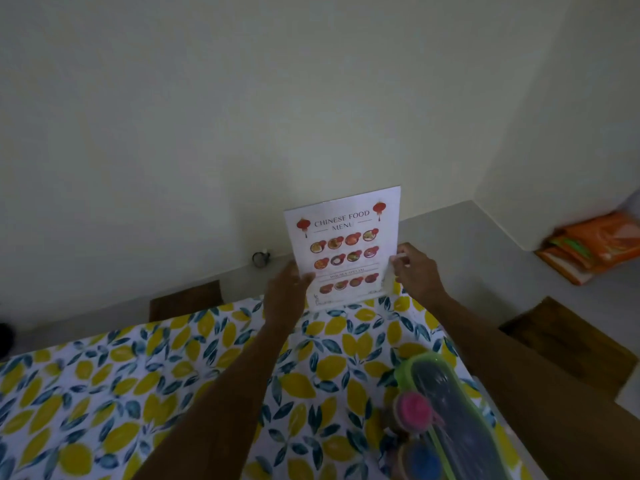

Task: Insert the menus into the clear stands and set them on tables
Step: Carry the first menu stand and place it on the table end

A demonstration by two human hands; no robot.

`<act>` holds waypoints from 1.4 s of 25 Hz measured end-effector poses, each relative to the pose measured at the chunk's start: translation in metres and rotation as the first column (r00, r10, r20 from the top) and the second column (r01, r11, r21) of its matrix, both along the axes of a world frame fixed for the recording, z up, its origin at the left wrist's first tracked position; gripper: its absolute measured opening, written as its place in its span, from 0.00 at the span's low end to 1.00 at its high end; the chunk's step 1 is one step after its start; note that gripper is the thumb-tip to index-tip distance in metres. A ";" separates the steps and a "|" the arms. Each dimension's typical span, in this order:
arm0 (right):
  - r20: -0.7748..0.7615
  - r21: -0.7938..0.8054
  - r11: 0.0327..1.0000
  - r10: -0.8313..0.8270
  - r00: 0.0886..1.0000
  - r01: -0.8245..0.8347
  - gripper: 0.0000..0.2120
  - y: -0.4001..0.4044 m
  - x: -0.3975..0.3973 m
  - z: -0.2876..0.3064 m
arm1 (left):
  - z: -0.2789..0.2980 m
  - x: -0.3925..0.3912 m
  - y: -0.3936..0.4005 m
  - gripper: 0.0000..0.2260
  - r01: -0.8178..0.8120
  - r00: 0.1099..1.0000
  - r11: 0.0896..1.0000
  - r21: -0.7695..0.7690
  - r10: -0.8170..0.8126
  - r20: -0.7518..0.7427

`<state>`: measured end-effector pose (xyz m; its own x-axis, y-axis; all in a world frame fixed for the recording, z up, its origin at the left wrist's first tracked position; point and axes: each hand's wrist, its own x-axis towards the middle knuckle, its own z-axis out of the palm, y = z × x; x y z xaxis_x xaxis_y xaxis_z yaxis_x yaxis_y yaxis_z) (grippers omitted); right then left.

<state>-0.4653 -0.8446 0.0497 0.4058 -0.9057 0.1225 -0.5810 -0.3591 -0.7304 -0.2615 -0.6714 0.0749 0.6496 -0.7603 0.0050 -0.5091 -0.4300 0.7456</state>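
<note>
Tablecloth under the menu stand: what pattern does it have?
Yellow lemons with blue-green leaves on white, across the tablecloth; seen in the head view.

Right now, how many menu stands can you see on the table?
1. The stand is upright at the table's far edge, held between the left hand and right hand. None seems hidden.

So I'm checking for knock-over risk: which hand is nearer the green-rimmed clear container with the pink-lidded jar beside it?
Right. The right hand grips the menu stand's right edge, beyond the green-rimmed clear container; the left hand holds the opposite edge, farther away.
</note>
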 end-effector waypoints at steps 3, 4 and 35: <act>-0.006 0.038 0.999 -0.006 1.000 0.006 0.07 -0.030 -0.005 -0.013 | -0.016 -0.005 -0.031 0.11 -0.007 0.998 1.000 0.005 0.007 -0.058; -0.017 0.047 0.999 -0.009 1.000 0.009 0.07 -0.038 -0.007 -0.016 | -0.018 -0.007 -0.038 0.12 0.000 0.999 1.000 0.021 0.001 -0.054; 0.041 0.384 0.886 -0.297 0.954 0.259 0.16 -0.033 0.002 -0.020 | -0.037 0.003 -0.070 0.21 -0.013 0.993 0.971 0.241 0.041 -0.110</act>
<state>-0.4632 -0.8774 0.0294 0.1339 -0.9667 -0.2182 -0.5373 0.1142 -0.8356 -0.2583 -0.7418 0.0380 0.6558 -0.7125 -0.2493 -0.4131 -0.6152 0.6715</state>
